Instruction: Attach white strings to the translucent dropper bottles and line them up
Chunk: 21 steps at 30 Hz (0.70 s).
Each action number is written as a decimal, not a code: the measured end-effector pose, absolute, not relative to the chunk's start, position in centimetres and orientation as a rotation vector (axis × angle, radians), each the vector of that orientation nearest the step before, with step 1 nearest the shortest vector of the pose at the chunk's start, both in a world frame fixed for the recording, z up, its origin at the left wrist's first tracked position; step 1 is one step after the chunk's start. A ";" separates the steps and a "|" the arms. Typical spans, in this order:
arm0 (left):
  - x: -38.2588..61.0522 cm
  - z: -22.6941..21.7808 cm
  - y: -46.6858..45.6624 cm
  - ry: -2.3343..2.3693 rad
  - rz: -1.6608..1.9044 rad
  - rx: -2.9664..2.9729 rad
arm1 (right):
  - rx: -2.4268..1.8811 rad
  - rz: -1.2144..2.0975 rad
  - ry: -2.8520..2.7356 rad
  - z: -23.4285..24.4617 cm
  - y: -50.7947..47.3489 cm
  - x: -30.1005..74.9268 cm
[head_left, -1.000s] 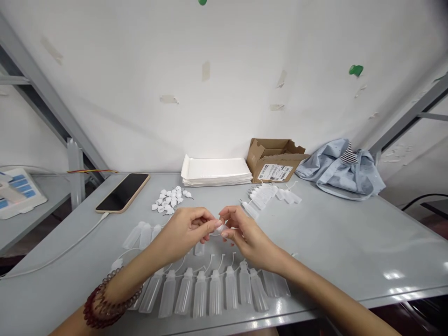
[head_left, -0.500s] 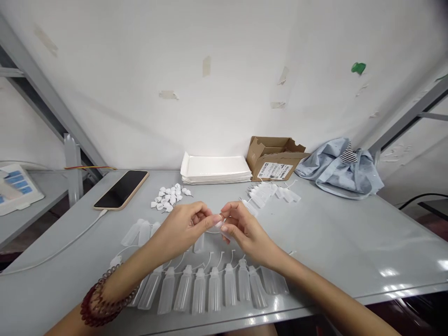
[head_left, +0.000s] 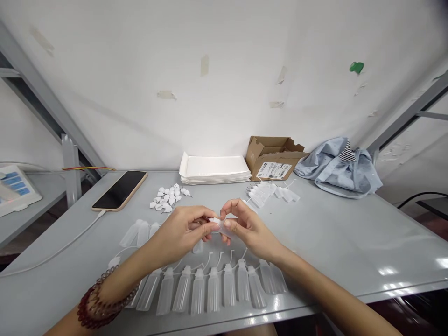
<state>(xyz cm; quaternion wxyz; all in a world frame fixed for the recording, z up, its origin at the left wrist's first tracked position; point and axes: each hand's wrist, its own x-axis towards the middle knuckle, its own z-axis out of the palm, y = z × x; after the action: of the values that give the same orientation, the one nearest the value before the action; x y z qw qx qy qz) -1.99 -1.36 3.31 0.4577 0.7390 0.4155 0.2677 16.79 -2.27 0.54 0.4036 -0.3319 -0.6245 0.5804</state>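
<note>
Small translucent plastic piece [head_left: 218,224] is held up just above the desk [head_left: 336,238], dead center. Left hand [head_left: 182,233] and right hand [head_left: 247,228] both have their fingers clamped on it, fingertips meeting. Right below is a row of clear bottles [head_left: 210,291]; farther back, white caps [head_left: 168,198] and a phone [head_left: 120,190].

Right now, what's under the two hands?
A row of clear little bottles lies on the grey table below the left hand and right hand, which pinch a small clear piece. The table right beneath the palms is hidden.
</note>
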 end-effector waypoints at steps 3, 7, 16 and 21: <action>-2.1 3.5 -1.3 1.118 0.733 1.753 | -0.934 0.955 -1.882 -0.1 -2.2 17.2; -2.4 3.5 -1.1 1.076 0.746 1.748 | -0.952 0.407 -2.191 -0.6 -2.3 17.5; -2.3 3.2 -1.4 0.962 0.801 2.023 | -0.965 1.343 -2.066 0.8 -2.3 18.2; -2.1 2.3 -1.1 1.174 0.704 1.818 | -0.973 0.131 -2.291 -1.1 -2.4 17.5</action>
<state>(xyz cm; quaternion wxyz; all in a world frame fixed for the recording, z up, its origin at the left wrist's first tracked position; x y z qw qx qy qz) -2.05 -1.11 2.34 0.4196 0.7250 0.4684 0.2809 17.50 -2.41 -1.12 0.3189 -0.3701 -0.8711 0.0497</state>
